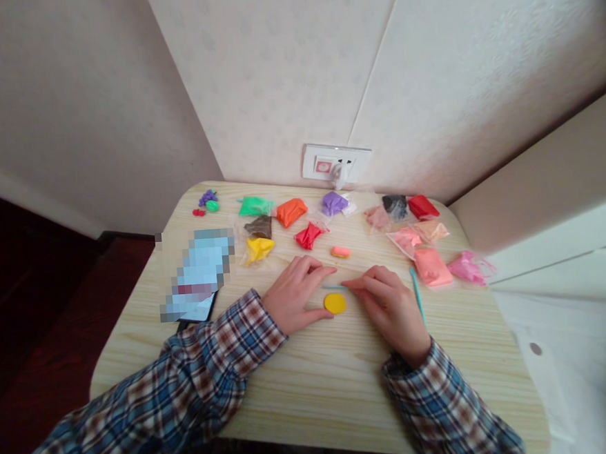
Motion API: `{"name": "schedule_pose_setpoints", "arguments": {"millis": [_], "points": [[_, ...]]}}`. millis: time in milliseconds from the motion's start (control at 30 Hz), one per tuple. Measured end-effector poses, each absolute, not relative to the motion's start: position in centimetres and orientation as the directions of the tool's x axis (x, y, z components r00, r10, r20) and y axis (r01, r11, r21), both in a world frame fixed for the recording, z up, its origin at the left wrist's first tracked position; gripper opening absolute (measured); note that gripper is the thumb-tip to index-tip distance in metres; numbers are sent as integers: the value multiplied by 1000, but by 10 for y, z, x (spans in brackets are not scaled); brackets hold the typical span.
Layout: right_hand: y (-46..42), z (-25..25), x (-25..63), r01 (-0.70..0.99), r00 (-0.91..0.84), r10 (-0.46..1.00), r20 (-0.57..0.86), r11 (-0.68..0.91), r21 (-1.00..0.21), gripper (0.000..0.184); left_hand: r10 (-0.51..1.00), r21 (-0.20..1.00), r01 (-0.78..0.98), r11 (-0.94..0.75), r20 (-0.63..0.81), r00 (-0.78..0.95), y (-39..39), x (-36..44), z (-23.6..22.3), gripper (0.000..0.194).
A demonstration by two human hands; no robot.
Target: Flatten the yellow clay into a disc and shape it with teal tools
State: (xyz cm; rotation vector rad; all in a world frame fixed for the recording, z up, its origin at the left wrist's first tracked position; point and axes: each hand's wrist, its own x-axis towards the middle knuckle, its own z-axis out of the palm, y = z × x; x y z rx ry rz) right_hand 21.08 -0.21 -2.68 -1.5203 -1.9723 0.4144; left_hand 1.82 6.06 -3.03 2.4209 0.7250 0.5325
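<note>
A flat yellow clay disc [334, 304] lies on the light wooden table between my hands. My left hand [298, 295] rests on its left side, thumb and fingers apart, with the thumb tip at the disc's edge. Just above and right of the disc, my right hand [389, 304] pinches a thin teal modelling tool [333, 286], whose slim end points left toward my left hand. A second teal tool [418, 295] lies on the table beside my right hand. Beyond the hands is a small pink and yellow clay piece [341, 252].
Several clay bags line the back, among them green [256, 206], orange [291, 212] and salmon [433, 268] ones. A blurred phone [202, 268] lies at left. Small clay grapes [207, 198] sit in the far left corner. A wall socket [336, 162] holds a plug.
</note>
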Motion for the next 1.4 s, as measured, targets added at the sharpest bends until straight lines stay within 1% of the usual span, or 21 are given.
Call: {"name": "schedule_pose_setpoints", "arguments": {"millis": [67, 233, 433, 600, 767, 1000, 1233, 1400], "points": [[-2, -27, 211, 759, -149, 952, 269, 284, -586, 19, 595, 601, 378, -704, 210, 776, 61, 18, -31, 67], [-2, -27, 206, 731, -232, 938, 257, 342, -590, 21, 602, 596, 390, -702, 204, 772, 60, 19, -30, 67], [-2, -27, 210, 754, -153, 950, 273, 291, -589, 19, 596, 579, 400, -711, 193, 780, 60, 20, -28, 66], [-1, -26, 206, 726, -241, 935, 259, 351, -591, 22, 617, 607, 396, -689, 205, 760, 60, 21, -26, 72], [-3, -27, 216, 764, -174, 939, 297, 319, -560, 20, 610, 601, 395, -694, 201, 767, 60, 20, -26, 73], [-4, -27, 205, 731, -272, 920, 283, 388, -561, 23, 601, 577, 399, -713, 208, 772, 60, 21, -27, 72], [-6, -25, 217, 773, -205, 933, 297, 340, -535, 22, 591, 568, 400, -719, 199, 781, 60, 21, -26, 69], [-4, -26, 207, 735, -257, 925, 281, 376, -565, 23, 596, 573, 399, -715, 202, 777, 60, 21, -26, 69]]}}
